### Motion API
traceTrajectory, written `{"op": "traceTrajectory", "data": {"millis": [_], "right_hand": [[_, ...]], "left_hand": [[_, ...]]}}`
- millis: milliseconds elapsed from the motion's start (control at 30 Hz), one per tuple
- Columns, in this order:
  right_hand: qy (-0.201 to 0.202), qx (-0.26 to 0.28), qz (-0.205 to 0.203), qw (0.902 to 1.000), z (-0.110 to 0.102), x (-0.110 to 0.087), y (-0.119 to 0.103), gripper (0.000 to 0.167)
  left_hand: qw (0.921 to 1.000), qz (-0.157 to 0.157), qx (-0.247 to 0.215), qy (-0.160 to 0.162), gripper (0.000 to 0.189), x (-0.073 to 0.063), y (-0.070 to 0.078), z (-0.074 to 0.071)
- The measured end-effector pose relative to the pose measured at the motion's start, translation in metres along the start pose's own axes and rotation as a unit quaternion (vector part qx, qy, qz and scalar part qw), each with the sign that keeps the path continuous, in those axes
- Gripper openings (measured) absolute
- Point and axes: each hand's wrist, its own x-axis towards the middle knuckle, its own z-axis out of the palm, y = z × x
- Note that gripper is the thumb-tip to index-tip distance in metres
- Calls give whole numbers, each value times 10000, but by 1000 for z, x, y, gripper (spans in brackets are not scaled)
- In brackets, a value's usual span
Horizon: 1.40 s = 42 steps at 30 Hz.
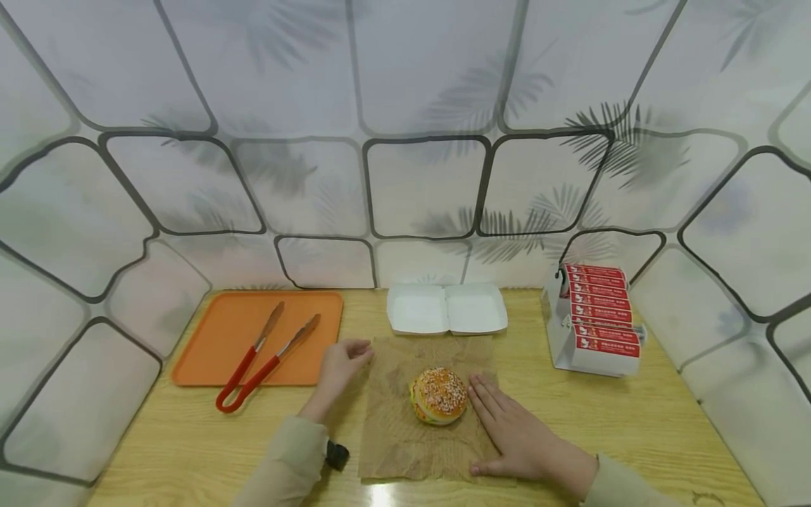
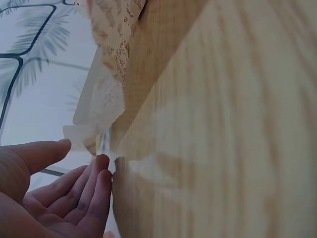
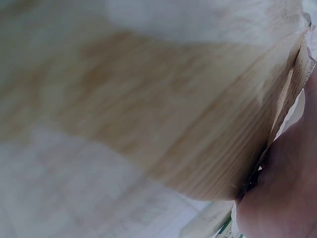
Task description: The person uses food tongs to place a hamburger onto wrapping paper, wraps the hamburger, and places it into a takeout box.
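A sesame-bun burger (image 1: pixel 439 396) sits on a square of brown wrapping paper (image 1: pixel 389 451), slightly right of the sheet's middle. My left hand (image 1: pixel 342 365) is beside the paper's upper left edge, its fingers loosely bent. In the left wrist view its thumb stands apart from the fingers with nothing held between them, and printed paper (image 2: pixel 116 37) rises beyond. My right hand (image 1: pixel 516 436) lies flat with straight fingers on the paper's right edge, its fingertips close to the bun. In the right wrist view only part of that hand (image 3: pixel 282 183) shows, against the paper.
An open white takeaway box (image 1: pixel 417 311) stands behind the paper. At the left, red-handled tongs (image 1: pixel 243 373) lie partly on an orange tray (image 1: pixel 215 331). A white rack (image 1: pixel 560 338) with red-and-white packets (image 1: pixel 602 310) is at the right. Patterned walls enclose the wooden table (image 1: pixel 171 451).
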Motion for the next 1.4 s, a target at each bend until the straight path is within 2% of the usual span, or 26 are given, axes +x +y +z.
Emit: {"op": "traceTrajectory", "data": {"millis": [200,400,567,833,1167,1267,1400], "right_hand": [[-42,12,7,10000,0,0,0,123],[-11,-14,-11,10000,1,0,1,123],[-2,-13,-1,10000,2,0,1,123],[1,32,7,10000,-1,1,0,123],[-95,93,47,9999,-3,1,-1,124],[-88,92,53,9999,-1,1,0,124],[-83,93,52,9999,0,0,0,124]], "left_hand": [[9979,-379,-525,10,27,0,1,0],[9919,-770,-1004,-58,26,-2,5,0],[9911,-888,-976,-169,26,-2,7,6],[9931,-670,-959,-95,24,-1,12,13],[9991,-90,-404,-6,23,-3,22,15],[9991,17,-427,-53,24,-5,30,14],[9975,312,-625,-98,24,-8,39,16]]}}
